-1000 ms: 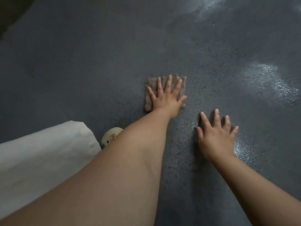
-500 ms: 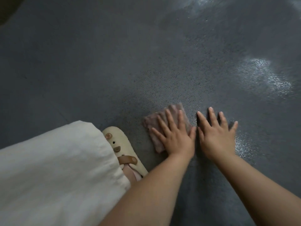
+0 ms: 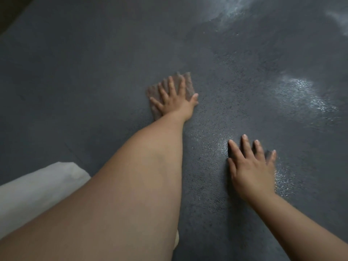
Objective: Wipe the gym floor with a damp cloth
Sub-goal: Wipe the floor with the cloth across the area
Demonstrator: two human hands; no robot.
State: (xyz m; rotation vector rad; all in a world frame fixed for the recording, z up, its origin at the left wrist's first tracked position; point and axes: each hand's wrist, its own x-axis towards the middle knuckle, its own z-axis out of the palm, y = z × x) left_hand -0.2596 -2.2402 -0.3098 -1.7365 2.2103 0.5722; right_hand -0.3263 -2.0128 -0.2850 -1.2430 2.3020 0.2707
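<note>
Near the centre of the frame, the left hand (image 3: 174, 99) presses a brownish cloth (image 3: 188, 85) flat against the dark gym floor (image 3: 94, 72) — fingers spread straight. At lower right, the right hand (image 3: 251, 169) rests flat and empty on the wet-looking floor — well apart.

L hand (image 3: 174, 101) on cloth (image 3: 170, 89); R hand (image 3: 251, 170) on floor (image 3: 94, 63), nearer.

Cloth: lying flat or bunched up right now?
Flat. The cloth lies spread as a rough rectangle on the floor, with the left hand pressing it down, fingers straight and splayed. Fold layers: cannot tell.
</note>
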